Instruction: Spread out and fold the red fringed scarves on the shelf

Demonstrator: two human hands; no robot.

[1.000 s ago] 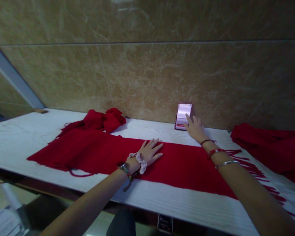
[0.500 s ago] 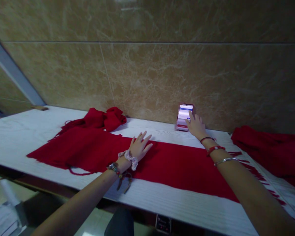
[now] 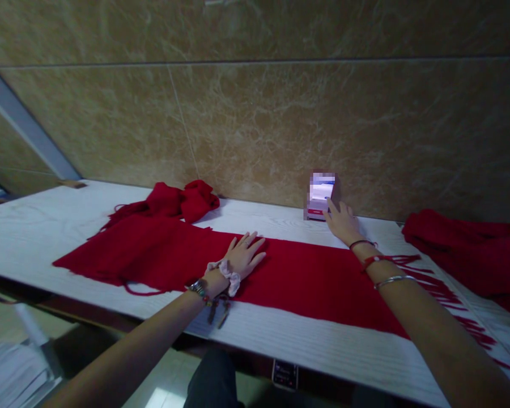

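A red fringed scarf (image 3: pixel 310 280) lies spread lengthwise along the white table, its tassels fanned out at the right end. Flat on the middle of it rests my left hand (image 3: pixel 243 256), fingers spread. My right hand (image 3: pixel 343 222) reaches past the scarf's far edge, open, with fingers apart and its fingertips at the lower right of a smartphone (image 3: pixel 319 195). The phone leans upright against the wall with its screen lit; part of the screen is blurred. Whether a fingertip touches the screen, I cannot tell.
Bunched red fabric (image 3: pixel 174 201) lies at the back left, and another red heap (image 3: pixel 471 249) at the right. A marble-patterned wall (image 3: pixel 255 124) stands behind the table (image 3: pixel 323 345). Under the front edge hangs a small dark panel (image 3: pixel 285 374). Papers (image 3: pixel 17 374) sit low at the left.
My right hand has drawn slightly down and away from the phone's screen. My left hand stays on the scarf. The whole view has shifted slightly.
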